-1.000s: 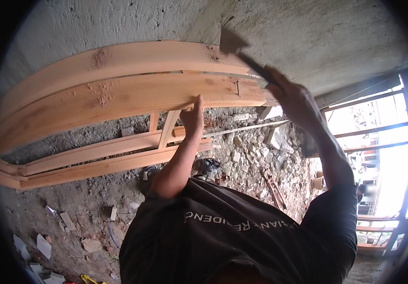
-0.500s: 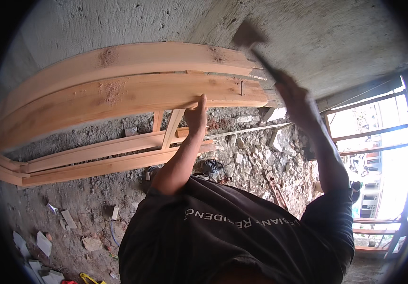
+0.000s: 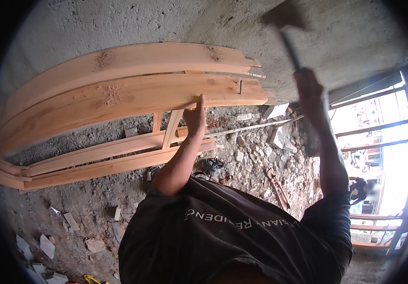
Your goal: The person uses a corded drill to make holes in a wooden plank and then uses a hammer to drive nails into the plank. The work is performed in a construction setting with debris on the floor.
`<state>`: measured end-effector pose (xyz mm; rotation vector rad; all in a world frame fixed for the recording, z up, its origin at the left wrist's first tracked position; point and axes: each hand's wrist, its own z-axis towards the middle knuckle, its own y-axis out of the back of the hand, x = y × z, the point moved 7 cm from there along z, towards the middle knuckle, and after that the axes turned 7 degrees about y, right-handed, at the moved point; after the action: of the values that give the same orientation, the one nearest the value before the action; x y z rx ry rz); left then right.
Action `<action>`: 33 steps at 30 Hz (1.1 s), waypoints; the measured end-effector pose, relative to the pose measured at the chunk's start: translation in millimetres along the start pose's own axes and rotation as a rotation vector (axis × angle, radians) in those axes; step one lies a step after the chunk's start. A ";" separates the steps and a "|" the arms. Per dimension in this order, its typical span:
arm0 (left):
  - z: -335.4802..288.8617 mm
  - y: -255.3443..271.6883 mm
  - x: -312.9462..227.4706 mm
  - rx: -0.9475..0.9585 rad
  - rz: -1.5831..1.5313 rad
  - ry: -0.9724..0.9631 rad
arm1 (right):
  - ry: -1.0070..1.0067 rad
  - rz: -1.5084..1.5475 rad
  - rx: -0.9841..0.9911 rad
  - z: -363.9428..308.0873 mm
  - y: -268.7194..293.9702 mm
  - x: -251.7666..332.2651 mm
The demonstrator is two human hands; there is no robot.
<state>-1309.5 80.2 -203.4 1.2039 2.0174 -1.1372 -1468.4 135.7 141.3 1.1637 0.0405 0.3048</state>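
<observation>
My left hand (image 3: 196,116) grips the near edge of a thick wooden beam (image 3: 156,93), its thumb on top and its other fingers out of sight underneath. A nail (image 3: 241,87) stands upright in the beam near its right end, apart from both hands. Up at the right, my right hand (image 3: 311,94) is closed around the handle of a hatchet (image 3: 284,16), whose dark, broad head is raised well clear of the wood. Wood shavings (image 3: 111,94) lie on the beam. A second beam (image 3: 166,54) runs along its far side.
A rough concrete wall (image 3: 133,23) rises beyond the beams. Below them sits a wooden frame (image 3: 95,164). Broken stone rubble (image 3: 256,163) covers the ground at right, and tile pieces (image 3: 46,246) lie lower left. Past a barred opening (image 3: 372,130) a person (image 3: 358,190) is visible.
My right hand has lifted the hatchet higher and to the right, away from the nail. My left hand keeps its hold on the beam. A person shows more fully outside the opening.
</observation>
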 end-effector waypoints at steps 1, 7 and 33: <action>-2.3 0.2 -1.1 0.014 0.001 0.013 | 0.065 0.025 -0.143 5.4 16.3 10.0; -5.5 -5.0 -1.4 0.027 0.026 0.053 | 0.010 -0.394 0.357 -47.6 -60.7 -33.5; -0.3 -0.3 4.0 -0.029 0.032 0.057 | 0.081 -0.341 0.259 -38.5 -44.6 -30.3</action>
<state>-1311.6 82.2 -206.2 1.2630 2.0417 -1.0657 -1495.1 146.4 81.5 1.3757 0.3548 0.0433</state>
